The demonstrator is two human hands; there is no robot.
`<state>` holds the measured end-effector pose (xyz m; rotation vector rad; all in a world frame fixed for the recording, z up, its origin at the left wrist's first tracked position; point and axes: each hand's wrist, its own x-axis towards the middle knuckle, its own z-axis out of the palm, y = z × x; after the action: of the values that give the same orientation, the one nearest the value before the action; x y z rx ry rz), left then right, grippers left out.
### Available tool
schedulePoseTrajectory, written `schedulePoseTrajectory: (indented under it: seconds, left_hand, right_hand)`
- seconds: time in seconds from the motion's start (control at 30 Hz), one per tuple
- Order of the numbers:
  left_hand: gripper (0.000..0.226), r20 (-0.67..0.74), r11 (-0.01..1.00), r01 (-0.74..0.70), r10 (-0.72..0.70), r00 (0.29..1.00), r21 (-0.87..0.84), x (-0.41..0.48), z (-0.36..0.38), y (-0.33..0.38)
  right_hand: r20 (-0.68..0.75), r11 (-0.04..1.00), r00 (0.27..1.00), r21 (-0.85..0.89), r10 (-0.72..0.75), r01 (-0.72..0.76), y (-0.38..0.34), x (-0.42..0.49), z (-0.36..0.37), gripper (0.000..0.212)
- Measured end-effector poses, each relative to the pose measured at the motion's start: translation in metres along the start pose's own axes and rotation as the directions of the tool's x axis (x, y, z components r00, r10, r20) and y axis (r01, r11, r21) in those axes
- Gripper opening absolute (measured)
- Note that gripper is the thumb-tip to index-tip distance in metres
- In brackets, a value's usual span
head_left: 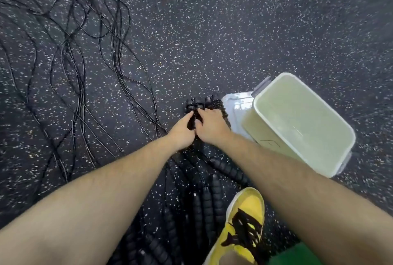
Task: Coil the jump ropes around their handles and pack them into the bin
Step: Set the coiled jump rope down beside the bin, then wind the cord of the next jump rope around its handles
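On the speckled black floor (pixel 212 30), left hand (pixel 180 129) and right hand (pixel 211 125) curl fingers (pixel 210 113) round coiled handles (pixel 196 104) beside the bin (pixel 261 131).

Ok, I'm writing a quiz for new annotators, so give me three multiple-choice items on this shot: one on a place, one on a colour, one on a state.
1. Where do the loose ropes lie?
A. Inside the bin
B. On the floor, left of the bin
C. Draped over the bin's rim

2. What colour is the shoe?
A. Red
B. White
C. Yellow

3. What are the left hand and right hand doing?
A. Both holding the coiled bundle
B. Both hanging free
C. Lifting the bin

Answers:
1 B: the ropes sprawl over the speckled floor, apart from the bin.
2 C: its upper is bright yellow.
3 A: the fingers of both hands curl on the black bundle beside the bin.
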<state>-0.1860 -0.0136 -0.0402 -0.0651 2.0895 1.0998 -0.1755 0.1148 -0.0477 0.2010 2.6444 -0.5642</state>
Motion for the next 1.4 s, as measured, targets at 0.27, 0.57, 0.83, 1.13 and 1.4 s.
schedulePoseTrajectory:
  seconds: [0.27, 0.57, 0.83, 1.13, 1.4]
  left_hand:
    - [0.03, -0.198, 0.985, -0.088, 0.117, 0.973, 0.148, -0.022, -0.002, -0.035]
    - [0.023, -0.096, 0.99, 0.109, -0.101, 0.99, 0.085, -0.052, 0.061, -0.071]
    - [0.04, -0.068, 0.955, 0.216, -0.234, 0.97, -0.204, -0.035, 0.068, -0.063]
    - [0.031, -0.281, 0.799, -0.069, -0.129, 0.951, -0.598, -0.097, -0.011, 0.022]
    - [0.02, -0.489, 0.814, -0.348, 0.092, 0.867, -0.465, -0.205, -0.106, 0.103]
  right_hand:
    - [-0.204, 0.971, 0.95, 0.003, -0.234, 0.24, 0.005, -0.056, 0.009, 0.024]
    - [0.088, 0.967, 0.996, -0.252, -0.027, 0.049, 0.041, -0.083, 0.062, 0.046]
    - [0.128, 0.961, 0.982, -0.224, -0.138, 0.164, 0.032, -0.08, 0.047, 0.027]
    - [0.197, 0.946, 0.925, 0.063, -0.324, 0.318, -0.047, -0.11, -0.061, 0.044]
    - [0.169, 0.948, 0.933, 0.032, -0.318, 0.318, -0.15, -0.152, -0.184, 0.026]
